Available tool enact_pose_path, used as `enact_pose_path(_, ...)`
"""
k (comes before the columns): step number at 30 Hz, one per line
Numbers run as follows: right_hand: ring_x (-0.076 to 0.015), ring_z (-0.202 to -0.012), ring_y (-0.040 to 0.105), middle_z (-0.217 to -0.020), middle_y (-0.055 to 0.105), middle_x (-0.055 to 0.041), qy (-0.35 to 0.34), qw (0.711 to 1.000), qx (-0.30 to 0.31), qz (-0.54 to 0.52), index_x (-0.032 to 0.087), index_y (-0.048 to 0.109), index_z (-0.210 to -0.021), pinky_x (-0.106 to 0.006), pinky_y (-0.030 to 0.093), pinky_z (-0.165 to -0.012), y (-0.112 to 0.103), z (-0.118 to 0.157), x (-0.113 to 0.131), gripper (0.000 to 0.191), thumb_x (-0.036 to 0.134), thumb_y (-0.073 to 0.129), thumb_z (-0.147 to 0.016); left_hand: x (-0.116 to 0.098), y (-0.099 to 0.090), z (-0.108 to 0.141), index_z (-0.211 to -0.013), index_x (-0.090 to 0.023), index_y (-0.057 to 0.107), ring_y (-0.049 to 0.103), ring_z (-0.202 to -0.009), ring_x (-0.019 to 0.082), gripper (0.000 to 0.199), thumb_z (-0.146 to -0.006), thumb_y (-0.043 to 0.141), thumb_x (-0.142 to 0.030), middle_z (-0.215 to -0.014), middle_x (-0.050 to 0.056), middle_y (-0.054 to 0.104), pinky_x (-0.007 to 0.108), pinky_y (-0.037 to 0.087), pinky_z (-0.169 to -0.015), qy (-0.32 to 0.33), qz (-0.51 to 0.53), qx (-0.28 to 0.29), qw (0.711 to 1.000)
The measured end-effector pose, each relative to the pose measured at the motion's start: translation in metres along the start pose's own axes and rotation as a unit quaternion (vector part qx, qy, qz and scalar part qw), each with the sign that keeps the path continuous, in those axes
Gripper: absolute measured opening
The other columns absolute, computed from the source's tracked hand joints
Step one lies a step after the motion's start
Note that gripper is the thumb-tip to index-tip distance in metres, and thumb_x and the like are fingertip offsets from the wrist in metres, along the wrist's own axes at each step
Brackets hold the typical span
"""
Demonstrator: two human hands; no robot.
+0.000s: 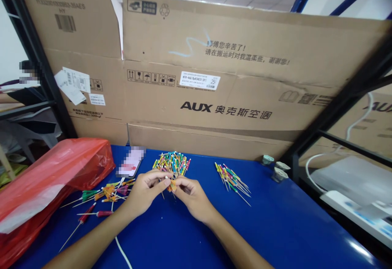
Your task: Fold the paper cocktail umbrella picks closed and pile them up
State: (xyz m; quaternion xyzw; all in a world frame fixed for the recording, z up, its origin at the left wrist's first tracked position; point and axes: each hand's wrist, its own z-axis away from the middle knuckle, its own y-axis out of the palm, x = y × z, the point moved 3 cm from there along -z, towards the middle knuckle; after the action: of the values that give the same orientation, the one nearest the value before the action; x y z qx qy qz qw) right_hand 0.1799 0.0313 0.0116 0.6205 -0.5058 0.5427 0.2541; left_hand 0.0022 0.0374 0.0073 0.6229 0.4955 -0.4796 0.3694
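Note:
Near the middle of the blue table (183,236), my left hand (148,191) and my right hand (191,195) meet around a small orange paper umbrella (172,186). Fingertips of both hands pinch it. Just behind them lies a dense pile of colourful folded umbrellas (174,162) on sticks. A smaller bundle of folded umbrellas (231,177) is to the right of my right hand. Looser orange, green and purple umbrellas (108,192) lie beside my left forearm, with red ones (87,214) nearer the front.
A red plastic bag (70,171) covers the left side. Behind the loose umbrellas lies a phone (131,162), with a white cable (121,248) nearby. Small containers (280,174) stand at the back right. A large cardboard sheet (208,72) rises behind. A person's arm (12,97) shows far left.

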Motion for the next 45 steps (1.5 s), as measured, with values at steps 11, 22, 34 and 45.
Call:
enact_pose_path(11,-0.0175,-0.078,0.058,-0.078,0.063,-0.0030,-0.069,0.983,0.051,0.164,0.021,0.070,-0.082,-0.030,0.045,-0.075,0.005,0.005,0.010,0.026,0.038,0.057,-0.095,0.006,0.002,-0.002,-0.092,-0.014,0.075,0.063,-0.070,0.017,0.032,-0.077,0.075,-0.042,-0.080,0.006,0.073,0.025,0.048,-0.060,-0.035,0.013,0.025,0.999)
enact_pose_path(22,-0.0194,-0.088,0.056,-0.089,0.064,-0.0054,-0.090,0.956,0.097,0.262,0.023,0.072,-0.104,-0.033,0.044,-0.083,-0.007,0.007,0.025,0.027,0.035,0.049,-0.100,0.006,-0.001,-0.001,-0.081,-0.014,0.072,0.047,-0.055,0.011,0.029,-0.078,0.073,-0.043,-0.070,0.001,0.061,0.022,0.034,-0.049,0.020,-0.068,0.020,0.997)
enact_pose_path(34,-0.0209,-0.091,0.051,-0.092,0.063,-0.0053,-0.123,0.851,0.168,0.482,0.023,0.074,-0.093,-0.035,0.035,-0.083,-0.009,0.013,0.008,0.015,0.022,0.059,-0.092,0.019,-0.004,-0.003,-0.081,-0.016,0.069,0.046,-0.041,0.008,0.029,-0.078,0.074,-0.044,-0.056,-0.004,0.058,0.020,0.035,-0.043,-0.049,-0.020,0.012,0.999)
enact_pose_path(45,-0.0183,-0.078,0.055,-0.081,0.066,-0.0045,-0.141,0.940,-0.054,0.306,0.021,0.071,-0.095,-0.034,0.041,-0.079,-0.022,0.007,0.023,0.017,0.026,0.054,-0.097,0.010,0.003,0.004,-0.079,-0.014,0.074,0.036,-0.046,0.008,0.033,-0.077,0.072,-0.046,-0.052,-0.004,0.050,0.021,0.025,-0.045,-0.049,-0.126,0.086,0.987)
